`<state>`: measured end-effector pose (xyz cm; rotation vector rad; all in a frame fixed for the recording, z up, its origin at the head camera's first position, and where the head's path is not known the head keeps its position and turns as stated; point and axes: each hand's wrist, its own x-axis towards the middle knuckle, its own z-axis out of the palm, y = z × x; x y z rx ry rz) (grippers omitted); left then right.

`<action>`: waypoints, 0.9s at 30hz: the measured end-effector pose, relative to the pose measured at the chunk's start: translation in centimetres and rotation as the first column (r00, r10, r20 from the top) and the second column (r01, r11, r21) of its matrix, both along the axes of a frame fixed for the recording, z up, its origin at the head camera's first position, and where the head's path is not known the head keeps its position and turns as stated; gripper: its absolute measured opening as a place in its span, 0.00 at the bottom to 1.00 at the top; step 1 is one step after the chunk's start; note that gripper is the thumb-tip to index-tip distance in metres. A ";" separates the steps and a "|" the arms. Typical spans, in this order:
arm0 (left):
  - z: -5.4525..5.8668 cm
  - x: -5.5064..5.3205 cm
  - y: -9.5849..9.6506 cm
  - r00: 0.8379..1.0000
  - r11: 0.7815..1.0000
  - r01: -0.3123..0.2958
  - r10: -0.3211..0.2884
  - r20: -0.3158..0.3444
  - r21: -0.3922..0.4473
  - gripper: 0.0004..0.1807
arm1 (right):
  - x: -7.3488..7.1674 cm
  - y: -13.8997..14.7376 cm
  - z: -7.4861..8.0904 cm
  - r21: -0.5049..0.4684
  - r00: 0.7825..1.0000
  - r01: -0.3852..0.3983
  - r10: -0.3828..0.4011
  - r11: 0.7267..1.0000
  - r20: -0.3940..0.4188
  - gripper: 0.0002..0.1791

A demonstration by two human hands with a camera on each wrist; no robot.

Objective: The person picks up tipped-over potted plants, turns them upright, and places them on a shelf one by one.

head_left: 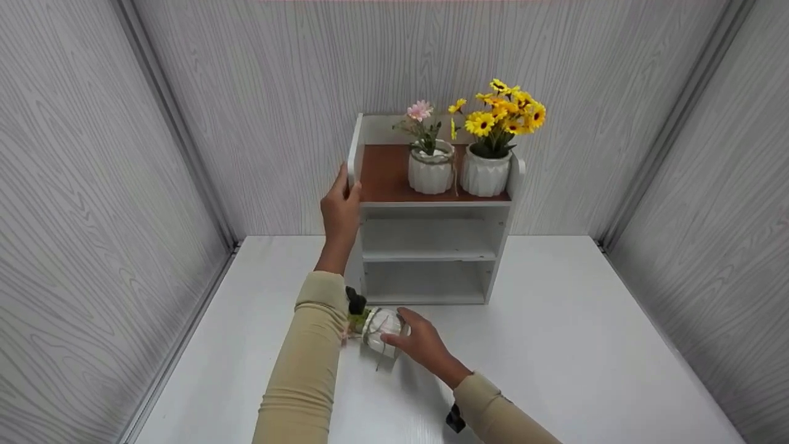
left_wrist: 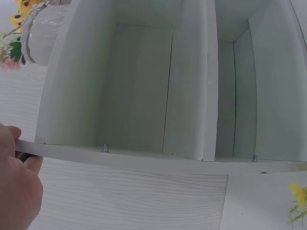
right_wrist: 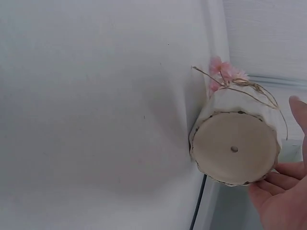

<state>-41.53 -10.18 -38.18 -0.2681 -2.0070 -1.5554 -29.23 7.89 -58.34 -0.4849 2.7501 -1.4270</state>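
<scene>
A small tan-white shelf unit stands on the table, and my left hand grips the front edge of its left side panel. A ribbed white flowerpot lies tipped over in front of the shelf, twine round its neck, its flowers partly hidden by the left sleeve. My right hand spans the pot from the right. In the right wrist view its fingers touch the edge of the pot's round base, while the thumb stands apart from the pot.
On the brown shelf top stand a white pot with a pink flower and another with yellow flowers. Below are two compartments with small metal pins. Grey wood-grain walls enclose the white table.
</scene>
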 end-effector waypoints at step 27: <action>-0.1 0.0 0.1 0.999 0.998 -0.046 0.046 -0.022 -0.036 0.29 | -0.4 0.0 -2.0 -0.077 0.996 0.057 -0.062 0.995 -0.068 0.43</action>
